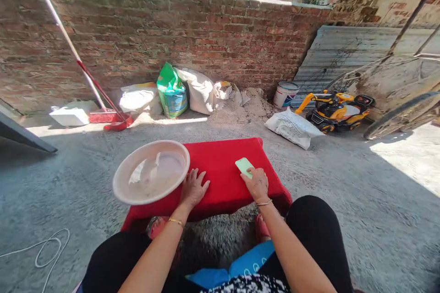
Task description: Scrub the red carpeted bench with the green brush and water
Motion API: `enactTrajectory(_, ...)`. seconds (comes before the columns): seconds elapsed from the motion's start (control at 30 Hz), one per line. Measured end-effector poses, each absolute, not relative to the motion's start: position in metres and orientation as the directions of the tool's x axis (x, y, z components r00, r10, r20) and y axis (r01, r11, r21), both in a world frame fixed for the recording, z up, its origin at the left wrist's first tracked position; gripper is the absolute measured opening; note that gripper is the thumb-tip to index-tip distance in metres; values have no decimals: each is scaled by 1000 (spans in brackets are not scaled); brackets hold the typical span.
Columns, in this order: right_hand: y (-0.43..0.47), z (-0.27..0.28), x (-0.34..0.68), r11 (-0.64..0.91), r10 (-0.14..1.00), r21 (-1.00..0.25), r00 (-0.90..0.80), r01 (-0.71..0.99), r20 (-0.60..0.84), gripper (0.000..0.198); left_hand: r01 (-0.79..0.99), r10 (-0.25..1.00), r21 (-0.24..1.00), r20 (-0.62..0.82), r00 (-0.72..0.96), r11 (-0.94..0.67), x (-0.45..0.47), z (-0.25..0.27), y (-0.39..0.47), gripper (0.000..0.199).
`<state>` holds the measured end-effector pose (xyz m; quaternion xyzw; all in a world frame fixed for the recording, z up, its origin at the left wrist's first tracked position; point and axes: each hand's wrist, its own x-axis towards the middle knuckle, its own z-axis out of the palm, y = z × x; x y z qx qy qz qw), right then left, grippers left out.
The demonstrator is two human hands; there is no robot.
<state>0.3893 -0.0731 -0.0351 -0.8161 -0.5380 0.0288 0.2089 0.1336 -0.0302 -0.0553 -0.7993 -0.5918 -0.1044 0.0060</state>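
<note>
My right hand (256,184) has its thumb and fingers around the near end of a smartphone (244,165) with a plain pale-green face. The phone is over the right part of a low table covered with a red cloth (220,165). My left hand (193,187) rests palm down on the cloth, fingers spread and holding nothing. Right beside it, at the table's left end, stands a wide pale plastic basin (118,187) with what looks like clear water in it. Part of the basin reaches past the table edge.
Along the brick wall (137,46) stand a red dustpan (118,123), several sacks (197,91), a sand heap (254,105) and a bucket (286,94). A white bag (294,127), a toy excavator (338,110) and a bicycle wheel (400,114) are to the right. A cable (51,242) lies at left.
</note>
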Motion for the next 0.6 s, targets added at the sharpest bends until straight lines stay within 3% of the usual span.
enactTrajectory(0.17,-53,-33,330,-125,952,-372,218,920,217,32,949,957,184,189,221,-256,137,-57,-35,45)
enactTrajectory(0.3,-51,-43,302,2,981,-276,51,961,185,33,940,954,185,151,260,-286,139,-56,-42,38)
enactTrajectory(0.47,-46,-52,351,-187,968,-153,209,970,142,44,949,953,115,-47,300,-294,140,-39,-49,34)
enactTrajectory(0.6,-39,-47,351,-201,955,-206,238,958,175,45,966,932,61,-254,259,-251,142,-20,-60,40)
